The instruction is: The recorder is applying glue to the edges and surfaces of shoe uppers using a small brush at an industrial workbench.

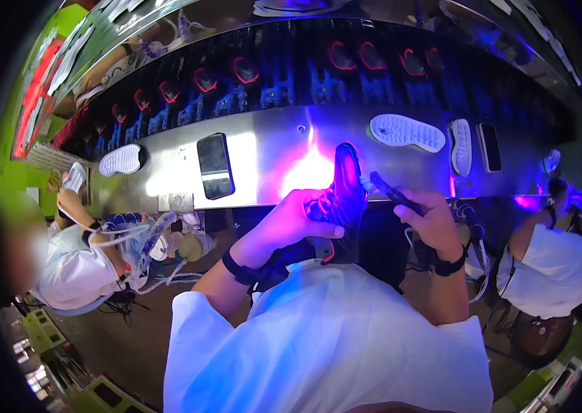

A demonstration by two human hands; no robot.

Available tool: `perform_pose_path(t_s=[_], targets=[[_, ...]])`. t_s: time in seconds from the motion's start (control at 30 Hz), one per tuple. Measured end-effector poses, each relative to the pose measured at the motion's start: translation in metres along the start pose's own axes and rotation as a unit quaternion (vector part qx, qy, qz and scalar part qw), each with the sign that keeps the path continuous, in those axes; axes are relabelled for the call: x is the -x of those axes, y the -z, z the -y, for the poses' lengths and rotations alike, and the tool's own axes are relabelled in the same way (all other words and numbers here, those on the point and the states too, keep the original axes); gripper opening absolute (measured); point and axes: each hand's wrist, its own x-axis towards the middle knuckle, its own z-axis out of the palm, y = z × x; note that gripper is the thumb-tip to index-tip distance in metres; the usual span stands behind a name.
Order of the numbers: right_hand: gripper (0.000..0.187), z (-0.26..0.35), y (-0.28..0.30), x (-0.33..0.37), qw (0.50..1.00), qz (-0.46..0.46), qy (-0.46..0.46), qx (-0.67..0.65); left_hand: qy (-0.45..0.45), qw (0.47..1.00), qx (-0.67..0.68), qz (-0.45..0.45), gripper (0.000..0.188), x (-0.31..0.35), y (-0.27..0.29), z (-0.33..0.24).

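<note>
My left hand [294,221] is wrapped round a dark shoe upper [347,180], held with its toe pointing away from me at the bench's near edge. Purple-blue light falls on it. In my right hand [432,221] is a dark-handled brush [393,194], gripped between thumb and fingers. Its pale bristles are at the right side of the shoe upper, touching or very close. A white shoe sole [408,133] lies on the metal bench [256,186] beyond my right hand. Another white sole [461,148] is to its right.
Dark shoe uppers with red-edged openings [246,70] line a rack behind the bench. Phones [216,166] lie at left and right [489,146]. A white sole [120,160] rests at far left. Co-workers sit on both sides; the left one [74,275] holds a white sole.
</note>
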Motion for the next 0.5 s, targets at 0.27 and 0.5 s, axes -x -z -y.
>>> perform_pose_path(t_s=[0.27,0.5], targets=[[0.041,-0.029,-0.046,0.014,0.994,-0.032,-0.055,-0.086,0.03,0.993,0.109,-0.038,0.044,0.016,0.014,0.006],[0.037,-0.01,-0.056,0.006,0.995,-0.091,-0.043,-0.021,0.039,0.991,0.097,-0.079,0.039,0.018,0.01,0.012]])
